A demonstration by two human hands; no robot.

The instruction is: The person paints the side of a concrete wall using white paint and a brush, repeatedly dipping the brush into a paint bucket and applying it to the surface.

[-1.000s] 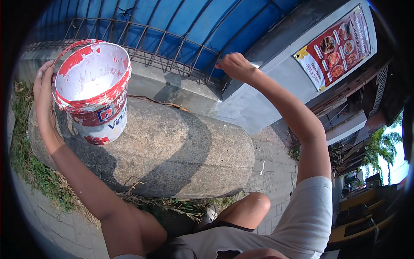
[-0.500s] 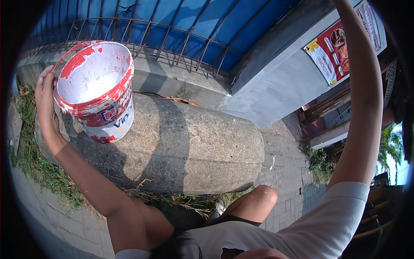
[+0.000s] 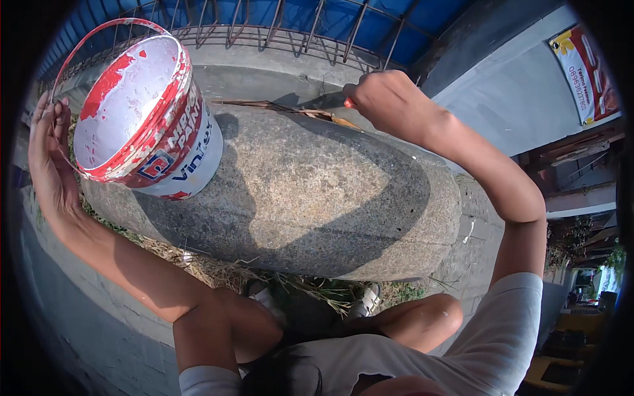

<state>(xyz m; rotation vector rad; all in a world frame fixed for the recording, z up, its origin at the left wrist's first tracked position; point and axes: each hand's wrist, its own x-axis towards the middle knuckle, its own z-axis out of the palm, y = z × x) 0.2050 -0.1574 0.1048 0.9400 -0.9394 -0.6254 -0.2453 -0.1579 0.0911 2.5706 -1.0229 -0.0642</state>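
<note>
On the left end of a rounded concrete block (image 3: 317,178), or just above it, is a red-and-white bucket (image 3: 165,125), its own side hiding whether the base sits on the curve. Its wide mouth opens toward the upper left of my view, and its long axis runs from there down to the base at the lower right. I can't tell how much of that slant is a real lean, because the lens bends everything near its rim. The inside is mostly white, with bare red patches where the coating is gone.

My left hand (image 3: 53,158) is by far the nearer one, just outside the bucket. Its fingers are bent around the thin red handle (image 3: 125,21), which stands up in a loop away from the rim. From those fingers, the bucket lies directly to the right, its mouth close beside them.

My right hand (image 3: 399,105) is well apart, above the far edge of the block, with the bucket away to its left. Its fingers are curled tightly into a fist with the back turned up to me. A small red-orange bit (image 3: 350,103) shows at the front of it; I can't tell whether it is something I grip.

The block stretches crosswise between me and a blue panel (image 3: 337,16) behind metal bars. My bare knee (image 3: 439,317) is on the near side, to the right.
</note>
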